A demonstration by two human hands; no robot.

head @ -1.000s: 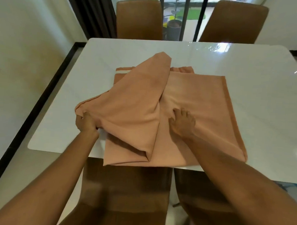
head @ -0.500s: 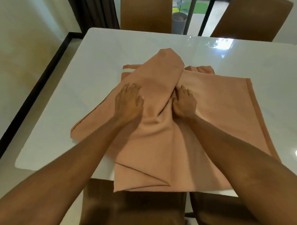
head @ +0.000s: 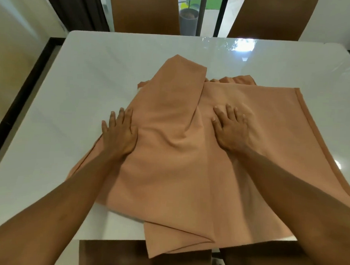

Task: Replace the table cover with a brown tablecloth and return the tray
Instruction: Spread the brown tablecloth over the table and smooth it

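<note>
The brown tablecloth point(head: 178, 172) lies half-folded and rumpled on the glossy white table point(head: 92, 80), nearer its front edge, with one corner drooping over that edge; the left hand point(head: 119, 136) lies flat on the cloth's left border, fingers straight and spread, the tips seemingly reaching the bare tabletop; the right hand point(head: 231, 132) presses flat at the cloth's middle, fingers likewise extended, gripping nothing; two brown chairs point(head: 144, 12) stand at the table's far side, a potted plant point(head: 189, 19) beyond them.

Daylight glares off the table point(head: 242, 49); edges bend, slightly soft.
</note>
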